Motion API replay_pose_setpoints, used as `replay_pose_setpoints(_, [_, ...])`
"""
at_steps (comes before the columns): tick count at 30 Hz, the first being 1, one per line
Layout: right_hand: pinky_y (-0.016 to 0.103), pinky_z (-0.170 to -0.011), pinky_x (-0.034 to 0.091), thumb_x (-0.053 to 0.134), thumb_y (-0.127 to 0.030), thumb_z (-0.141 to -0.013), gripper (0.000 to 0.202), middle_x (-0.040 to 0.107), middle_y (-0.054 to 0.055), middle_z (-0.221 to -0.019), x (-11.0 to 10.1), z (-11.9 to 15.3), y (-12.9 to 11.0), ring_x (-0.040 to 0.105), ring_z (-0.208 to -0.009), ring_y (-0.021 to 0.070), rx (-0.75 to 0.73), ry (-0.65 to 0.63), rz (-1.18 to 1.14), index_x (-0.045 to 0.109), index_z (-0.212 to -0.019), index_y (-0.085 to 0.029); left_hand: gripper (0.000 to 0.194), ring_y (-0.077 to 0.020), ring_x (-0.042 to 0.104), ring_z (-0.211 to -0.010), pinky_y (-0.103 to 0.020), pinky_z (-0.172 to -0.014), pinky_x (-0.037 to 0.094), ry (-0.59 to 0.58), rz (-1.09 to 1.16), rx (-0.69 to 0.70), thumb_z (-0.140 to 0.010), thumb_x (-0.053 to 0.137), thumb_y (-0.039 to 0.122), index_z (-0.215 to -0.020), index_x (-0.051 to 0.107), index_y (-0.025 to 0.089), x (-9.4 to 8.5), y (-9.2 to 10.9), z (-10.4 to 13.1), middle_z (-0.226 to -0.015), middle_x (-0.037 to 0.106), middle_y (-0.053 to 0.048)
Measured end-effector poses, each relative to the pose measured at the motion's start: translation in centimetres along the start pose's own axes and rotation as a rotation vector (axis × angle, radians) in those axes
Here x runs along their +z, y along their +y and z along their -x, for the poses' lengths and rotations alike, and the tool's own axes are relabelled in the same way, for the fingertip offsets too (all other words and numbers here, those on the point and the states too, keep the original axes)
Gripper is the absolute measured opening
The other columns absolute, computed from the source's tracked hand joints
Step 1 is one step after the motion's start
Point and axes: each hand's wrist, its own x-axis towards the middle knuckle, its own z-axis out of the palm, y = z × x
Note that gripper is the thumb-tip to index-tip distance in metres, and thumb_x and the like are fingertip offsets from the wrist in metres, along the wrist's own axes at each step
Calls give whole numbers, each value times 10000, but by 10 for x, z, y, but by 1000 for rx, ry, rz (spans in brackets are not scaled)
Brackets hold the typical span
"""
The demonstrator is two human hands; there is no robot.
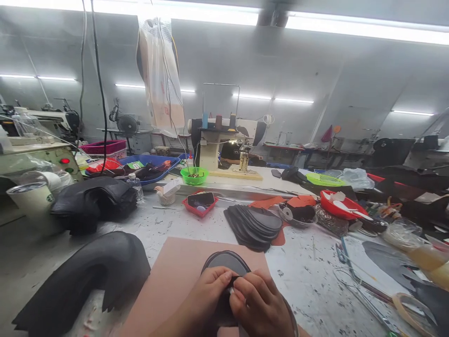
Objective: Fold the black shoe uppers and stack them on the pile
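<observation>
A black, rounded leather piece (226, 260) with a raised edge lies on a pinkish board (175, 271) in front of me. My left hand (209, 292) is closed, thumb and finger pinching the edge of this piece. Against it, my right hand (261, 302) is closed with curled fingers at the same edge. Something small and whitish shows between the fingertips of both hands; I cannot make out what it is. The lower part of the leather piece is hidden behind my hands. Just beyond the board, a fanned stack of black leather pieces (253, 227) rests on the table.
Curved black leather parts (115, 262) lie at left, near a paper cup (33, 206). A red tray (199, 210) holds a phone. At right are a red bowl (342, 206), a tape roll (414, 311) and a clipboard (368, 262). A sewing machine (210, 157) stands behind.
</observation>
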Motion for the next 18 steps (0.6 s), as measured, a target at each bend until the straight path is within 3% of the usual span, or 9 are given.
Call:
replay_pose_setpoints(4, [287, -683, 380, 404, 6, -743, 230, 529, 25, -699, 5, 5, -8, 491, -679, 130, -1, 78, -38, 506, -594, -137, 408, -165, 530, -611, -277, -609, 383, 25, 45, -55, -565, 605, 546, -670, 570, 153, -3, 4, 1, -583, 579, -9])
replay_pose_setpoints(7, [314, -697, 380, 408, -24, -785, 205, 557, 51, -778, 3, 10, -5, 495, -706, 149, -2, -7, -20, 557, -687, -126, 348, -151, 515, -599, -261, -587, 375, -55, 11, -48, -524, 661, 456, -639, 571, 140, -2, 0, 3, -579, 557, 3])
replay_pose_setpoints(11, [338, -708, 380, 412, -44, -807, 184, 567, 54, -785, 2, 8, -1, 488, -704, 158, 22, -19, -31, 572, -749, -115, 216, -117, 471, -536, -225, -510, 330, -11, 51, -67, -550, 642, 328, -615, 554, 141, 3, -12, 2, -518, 509, 38])
replay_pose_setpoints(15, [330, -684, 411, 375, -35, -812, 217, 586, 57, -797, 8, 2, -7, 510, -681, 148, 32, -10, -63, 548, -712, -119, 274, -74, 384, -429, -199, -447, 268, 48, 72, -122, -521, 670, 355, -531, 487, 151, -1, -11, -4, -421, 448, 66])
replay_pose_setpoints(18, [322, -777, 444, 282, -44, -854, 330, 606, 68, -873, 15, 10, -12, 553, -854, 168, -37, -14, -120, 521, -646, -136, 328, -79, 420, -442, -198, -465, 310, 74, 107, -73, -522, 690, 424, -546, 531, 138, -16, -1, -8, -449, 504, 44])
